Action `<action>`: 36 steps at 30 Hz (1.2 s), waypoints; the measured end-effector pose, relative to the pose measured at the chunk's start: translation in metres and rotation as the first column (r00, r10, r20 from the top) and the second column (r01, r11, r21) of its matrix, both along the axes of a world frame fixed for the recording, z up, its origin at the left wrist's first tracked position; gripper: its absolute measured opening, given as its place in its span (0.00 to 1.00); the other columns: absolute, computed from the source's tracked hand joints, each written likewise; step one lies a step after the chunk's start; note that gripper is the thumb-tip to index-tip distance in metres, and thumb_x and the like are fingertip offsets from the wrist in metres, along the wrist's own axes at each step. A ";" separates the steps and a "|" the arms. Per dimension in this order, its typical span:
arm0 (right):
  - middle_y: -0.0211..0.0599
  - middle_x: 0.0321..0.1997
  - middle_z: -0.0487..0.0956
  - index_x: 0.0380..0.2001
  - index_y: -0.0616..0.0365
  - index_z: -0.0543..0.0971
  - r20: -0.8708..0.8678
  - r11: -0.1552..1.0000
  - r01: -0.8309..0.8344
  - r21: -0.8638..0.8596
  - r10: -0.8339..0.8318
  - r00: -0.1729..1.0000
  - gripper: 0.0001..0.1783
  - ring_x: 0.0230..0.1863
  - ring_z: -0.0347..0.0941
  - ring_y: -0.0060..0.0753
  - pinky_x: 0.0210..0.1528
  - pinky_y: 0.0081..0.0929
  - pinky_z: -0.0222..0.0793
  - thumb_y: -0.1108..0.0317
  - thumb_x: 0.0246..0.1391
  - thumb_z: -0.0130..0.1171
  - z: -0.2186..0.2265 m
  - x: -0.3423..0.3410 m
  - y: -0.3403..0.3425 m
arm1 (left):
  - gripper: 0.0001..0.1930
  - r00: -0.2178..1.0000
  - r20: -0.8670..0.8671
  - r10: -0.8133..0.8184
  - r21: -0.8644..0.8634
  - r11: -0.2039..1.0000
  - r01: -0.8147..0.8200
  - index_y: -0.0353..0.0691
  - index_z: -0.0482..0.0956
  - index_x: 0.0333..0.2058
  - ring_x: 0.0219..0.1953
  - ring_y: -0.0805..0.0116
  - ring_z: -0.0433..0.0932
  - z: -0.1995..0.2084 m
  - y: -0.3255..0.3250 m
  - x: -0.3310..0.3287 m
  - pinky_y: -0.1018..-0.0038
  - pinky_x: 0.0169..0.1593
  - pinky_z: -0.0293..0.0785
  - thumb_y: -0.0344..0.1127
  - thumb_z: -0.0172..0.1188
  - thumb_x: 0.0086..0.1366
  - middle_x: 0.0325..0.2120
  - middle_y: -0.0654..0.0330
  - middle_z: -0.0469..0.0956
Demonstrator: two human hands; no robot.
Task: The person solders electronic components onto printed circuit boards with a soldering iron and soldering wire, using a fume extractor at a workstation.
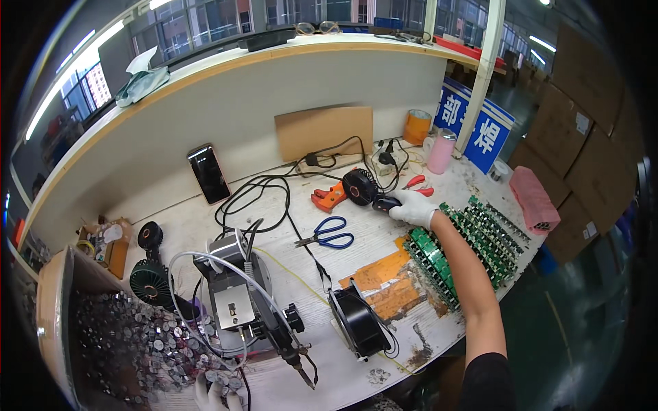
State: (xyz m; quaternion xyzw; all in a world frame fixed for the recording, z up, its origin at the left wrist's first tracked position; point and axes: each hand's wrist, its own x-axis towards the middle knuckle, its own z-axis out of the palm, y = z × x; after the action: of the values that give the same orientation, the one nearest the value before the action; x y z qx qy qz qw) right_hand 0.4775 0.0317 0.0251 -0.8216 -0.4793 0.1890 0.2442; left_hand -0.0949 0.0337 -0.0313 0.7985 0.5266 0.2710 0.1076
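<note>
My right hand (413, 207), in a white glove, is closed on the handle of a small black handheld fan (360, 186). Next to that fan lie an orange hand tool (329, 197) and red-handled pliers (419, 185). My forearm passes over rows of green circuit boards (432, 259) on the right. At the lower edge, my left hand (218, 396), also gloved, has its fingers around small round metal parts (225, 379); the rest of it is cut off. A big heap of similar metal parts (164, 349) lies beside it.
A soldering machine (233, 301) with its pointed tip stands at centre-left, near a square black fan (358, 320). Blue-handled scissors (325, 234), looped black cables (253, 198), a phone (208, 174), a second handheld fan (151, 277) and a pink bottle (441, 152) are around.
</note>
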 end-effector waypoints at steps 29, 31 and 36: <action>0.44 0.41 0.80 0.45 0.53 0.80 0.457 0.994 -0.101 0.041 0.071 0.887 0.25 0.46 0.76 0.46 0.50 0.37 0.70 0.62 0.39 0.65 -0.021 0.005 0.000 | 0.16 0.999 0.034 -0.018 -0.004 1.000 0.018 0.29 0.77 0.45 0.58 0.43 0.65 0.001 0.001 0.003 0.59 0.61 0.62 0.28 0.54 0.58 0.58 0.40 0.65; 0.43 0.41 0.80 0.46 0.53 0.80 0.481 0.993 -0.114 -0.027 0.113 0.869 0.26 0.48 0.75 0.45 0.52 0.37 0.69 0.61 0.38 0.66 -0.014 0.000 -0.001 | 0.16 0.999 0.039 -0.015 -0.011 1.000 0.016 0.29 0.77 0.45 0.58 0.43 0.65 0.001 0.000 0.002 0.59 0.61 0.63 0.28 0.54 0.58 0.57 0.40 0.65; 0.40 0.50 0.77 0.48 0.52 0.77 0.503 0.992 -0.119 0.028 0.089 0.860 0.29 0.53 0.70 0.45 0.56 0.38 0.65 0.57 0.39 0.66 -0.020 -0.003 -0.011 | 0.16 0.999 0.037 -0.032 0.008 0.999 0.031 0.28 0.77 0.44 0.58 0.44 0.66 0.003 -0.001 0.003 0.59 0.60 0.63 0.27 0.53 0.58 0.57 0.40 0.66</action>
State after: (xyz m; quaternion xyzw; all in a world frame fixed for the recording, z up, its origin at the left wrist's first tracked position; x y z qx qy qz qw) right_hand 0.4743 0.0205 0.0053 -0.8079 -0.5752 -0.0317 0.1246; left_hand -0.0922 0.0329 -0.0280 0.8019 0.5108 0.2862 0.1188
